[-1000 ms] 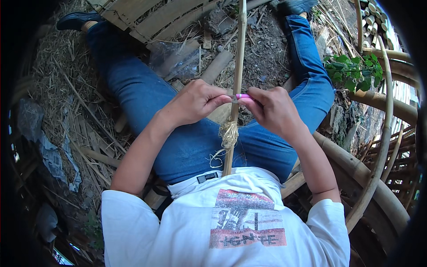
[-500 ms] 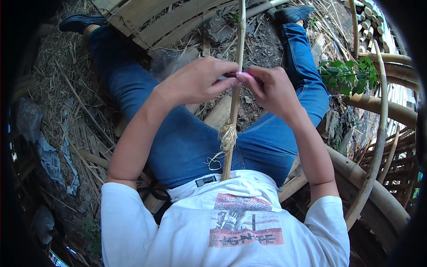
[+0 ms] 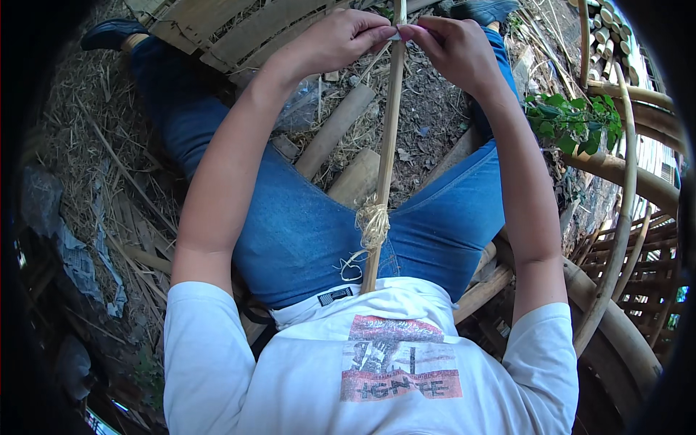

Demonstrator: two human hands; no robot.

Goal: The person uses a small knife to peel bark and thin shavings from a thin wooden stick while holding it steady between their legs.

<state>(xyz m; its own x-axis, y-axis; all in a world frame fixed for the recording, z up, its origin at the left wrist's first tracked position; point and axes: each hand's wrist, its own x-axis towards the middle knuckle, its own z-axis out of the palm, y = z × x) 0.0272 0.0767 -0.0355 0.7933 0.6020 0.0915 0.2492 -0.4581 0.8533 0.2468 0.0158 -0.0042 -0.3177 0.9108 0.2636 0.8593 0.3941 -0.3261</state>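
A long pale bamboo stick [image 3: 391,134] runs from my waist away between my legs. Near its lower end, a bundle of pale fibre [image 3: 373,224] is wrapped around it, with a loose strand curling to the left. Far up the stick, my left hand [image 3: 335,45] pinches from the left side. My right hand [image 3: 458,52] pinches from the right. The fingertips of both hands nearly meet over the stick. A small light-coloured piece shows between them, too hidden to name.
Slatted wood [image 3: 239,32] lies beyond my left leg. Cut bamboo pieces [image 3: 337,130] and plastic film [image 3: 301,105] rest on the littered ground between my legs. To the right are a leafy plant [image 3: 573,119], curved bamboo poles [image 3: 623,174] and a stack of bamboo [image 3: 607,36].
Both hands have moved away from me along the stick, and my arms are stretched farther out. The pink bit seen at the fingertips earlier is now mostly hidden. My legs have shifted slightly.
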